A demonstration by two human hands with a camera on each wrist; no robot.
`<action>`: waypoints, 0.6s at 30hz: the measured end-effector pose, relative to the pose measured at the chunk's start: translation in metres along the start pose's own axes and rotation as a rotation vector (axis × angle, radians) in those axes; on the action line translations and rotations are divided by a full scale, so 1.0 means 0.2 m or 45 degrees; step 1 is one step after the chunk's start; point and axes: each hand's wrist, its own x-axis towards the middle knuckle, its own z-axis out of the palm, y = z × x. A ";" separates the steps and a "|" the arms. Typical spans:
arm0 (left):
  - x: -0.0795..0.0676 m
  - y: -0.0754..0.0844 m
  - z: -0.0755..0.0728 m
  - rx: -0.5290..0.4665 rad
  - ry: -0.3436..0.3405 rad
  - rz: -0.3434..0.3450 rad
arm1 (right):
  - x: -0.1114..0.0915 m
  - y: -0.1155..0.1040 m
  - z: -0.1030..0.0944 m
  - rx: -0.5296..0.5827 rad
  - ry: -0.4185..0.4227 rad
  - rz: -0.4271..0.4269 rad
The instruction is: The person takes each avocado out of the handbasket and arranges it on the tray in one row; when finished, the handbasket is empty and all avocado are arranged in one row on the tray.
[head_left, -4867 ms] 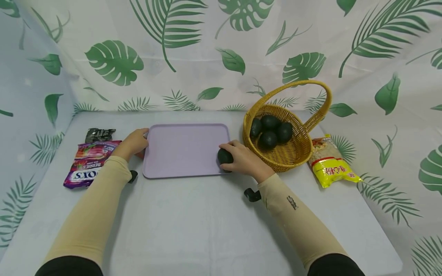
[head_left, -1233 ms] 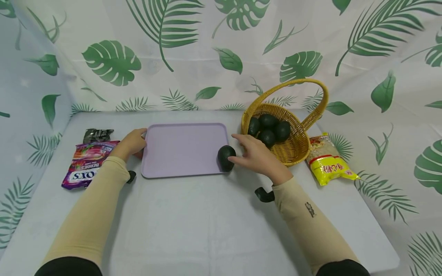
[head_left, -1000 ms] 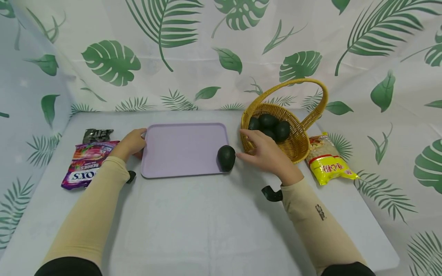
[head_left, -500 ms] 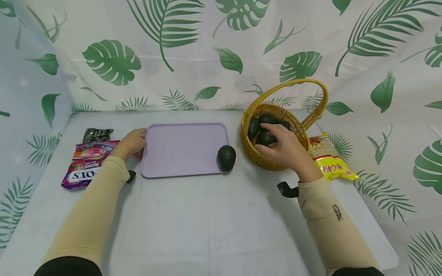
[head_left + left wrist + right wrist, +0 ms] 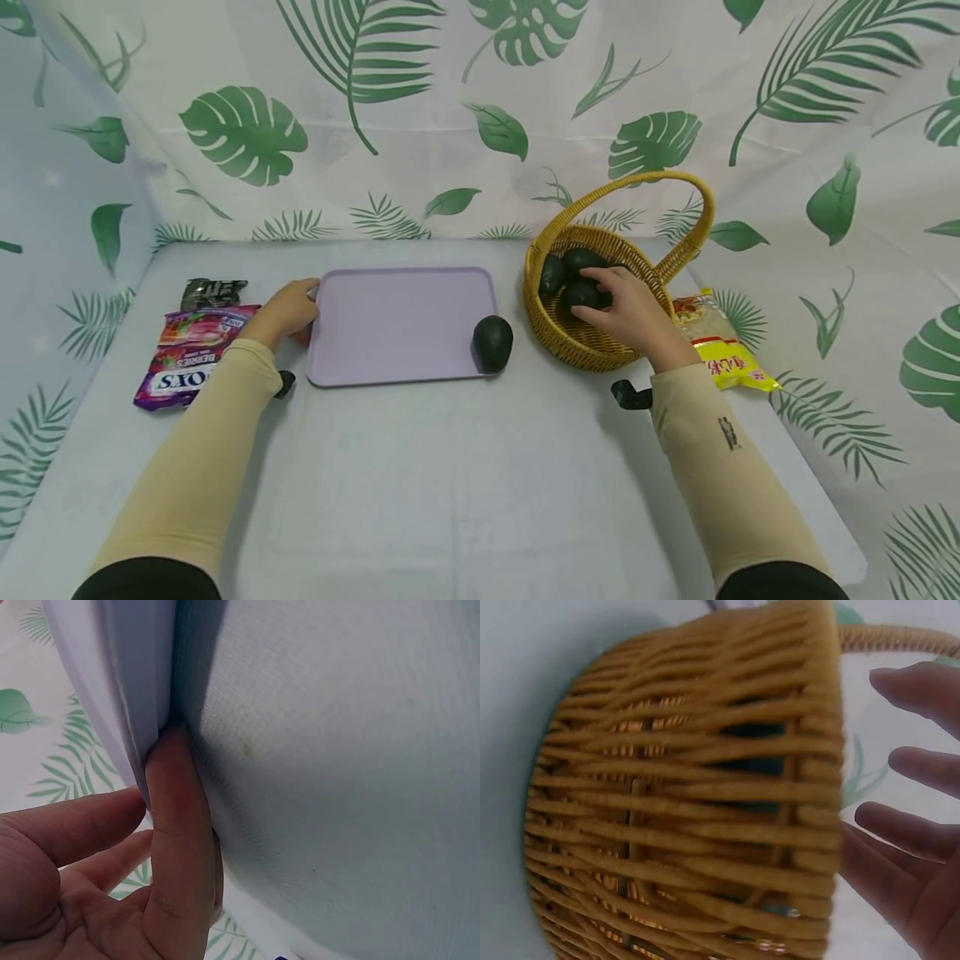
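A pale backdrop (image 5: 540, 100) printed with green leaves stands behind and beside a white-covered table (image 5: 450, 483). Two beige sleeves, the left sleeve (image 5: 202, 454) and the right sleeve (image 5: 720, 467), reach in over it from the near side. The lilac tray (image 5: 401, 325) lies flat at the middle of the table. Just beside its right end stands the yellow wicker basket (image 5: 573, 354), upright, its tall handle arching over the opening. A purple bag (image 5: 191, 346) lies to the left of the tray, partly covered by the left arm, and a yellow-and-clear bag (image 5: 723, 354) lies just right of the basket, partly behind the right hand (image 5: 633, 312).

That hand is over the basket, fingers spread and loose, its grip released; the right wrist view shows its fingertips above the rim. The left hand (image 5: 287, 312) pinches the tray's left edge, thumb on one side of the rim and a finger on the other.

A single avocado (image 5: 492, 344) sits at the tray's right edge, near the front corner. In the basket, a front avocado (image 5: 583, 295) shows beneath the right hand, with a left avocado (image 5: 552, 274) and a back avocado (image 5: 582, 258) close to it. Smallest is a black packet (image 5: 213, 293), just behind the purple bag
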 end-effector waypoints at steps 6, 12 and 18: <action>-0.01 0.00 0.00 -0.043 -0.012 -0.002 | 0.05 0.05 0.01 -0.038 -0.099 0.056; -0.01 0.00 0.00 -0.105 -0.023 -0.024 | 0.09 0.08 0.04 -0.088 -0.189 0.092; -0.02 0.01 0.00 -0.150 -0.026 -0.034 | 0.13 0.10 0.06 -0.137 -0.225 0.098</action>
